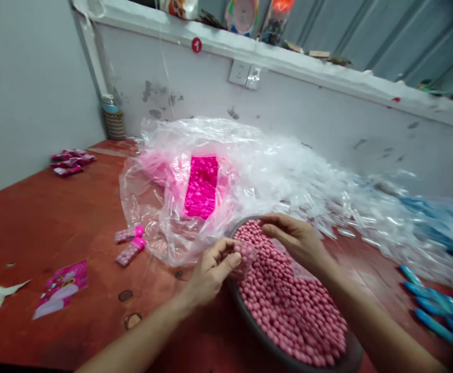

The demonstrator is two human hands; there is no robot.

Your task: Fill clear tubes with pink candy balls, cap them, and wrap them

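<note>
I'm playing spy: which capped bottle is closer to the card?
The front bottle; the other bottle lies just behind it, farther from the card.

On the red tabletop (98,233), a container (114,122) is placed at the far left corner, pink packets (71,161) by the left edge; a plastic bag (172,243) and clear pieces (308,181) are spread toward the back; two tubes (130,252), a card (65,284) and a bowl (245,314) are set nearer the front.

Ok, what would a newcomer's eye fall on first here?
Probably the dark grey round basin of small pink balls, low and right of centre, with the left hand holding a clear plastic container over its rim. Next, the bright magenta plastic caps in a crumpled clear bag, behind to the left.
</note>
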